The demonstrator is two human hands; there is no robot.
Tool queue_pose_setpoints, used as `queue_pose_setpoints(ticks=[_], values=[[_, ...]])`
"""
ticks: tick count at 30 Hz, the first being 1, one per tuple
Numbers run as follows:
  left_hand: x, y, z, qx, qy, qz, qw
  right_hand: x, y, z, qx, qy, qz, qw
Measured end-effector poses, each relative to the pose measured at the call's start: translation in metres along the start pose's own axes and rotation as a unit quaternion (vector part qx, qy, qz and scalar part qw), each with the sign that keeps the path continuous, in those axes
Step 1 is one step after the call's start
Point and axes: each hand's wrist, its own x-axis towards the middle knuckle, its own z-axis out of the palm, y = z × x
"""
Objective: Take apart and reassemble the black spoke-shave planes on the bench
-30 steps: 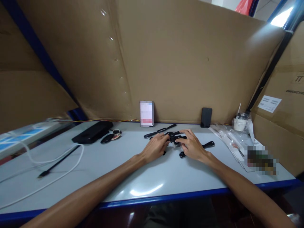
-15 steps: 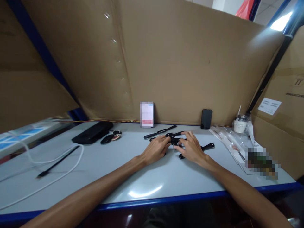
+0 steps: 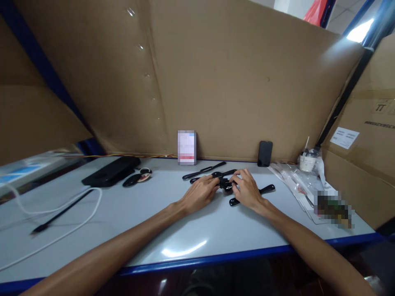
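Note:
Between my hands is a small black part (image 3: 226,186) with a shiny spot, held low over the table. The fingers of my left hand (image 3: 199,193) are closed on its left side. My right hand (image 3: 247,190) pinches it from the right with bent fingers. Partly covered by my right hand, a long black piece with rounded ends (image 3: 268,189) lies on the table. Behind my hands is another such piece with a round middle (image 3: 226,174). Farther back lies a slim black piece with a slot in its middle (image 3: 211,167).
A blurred lit screen (image 3: 187,148) and a dark phone (image 3: 265,153) lean on the cardboard wall. At left are a black case (image 3: 111,172), a black oval item (image 3: 131,180) and a white cable (image 3: 100,201). Plastic bags (image 3: 290,181) and a cup (image 3: 307,162) stand right.
The whole view has shifted slightly, with things appearing farther left. My fingers have shifted a little around the small black part, which now shows more between them.

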Motion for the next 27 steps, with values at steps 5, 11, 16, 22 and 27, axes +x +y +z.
queue_pose_setpoints(ticks=[5,11,16,22,27], values=[[0.001,0.0,0.001,0.0,0.004,-0.007,1.0,-0.001,-0.008,0.004,-0.014,-0.035,-0.007,0.999],[0.001,0.003,-0.001,0.003,-0.003,-0.002,1.0,-0.002,-0.012,0.009,-0.006,-0.044,0.01,0.999],[0.002,0.003,-0.001,0.002,-0.008,-0.003,1.0,-0.002,-0.01,0.01,-0.003,-0.049,-0.001,0.999],[0.002,0.003,-0.002,0.018,-0.022,0.002,1.0,-0.001,-0.004,0.006,0.009,-0.059,-0.039,0.997],[0.002,0.0,-0.001,0.023,-0.023,0.001,0.999,-0.001,-0.007,0.001,0.025,-0.05,-0.039,0.998]])
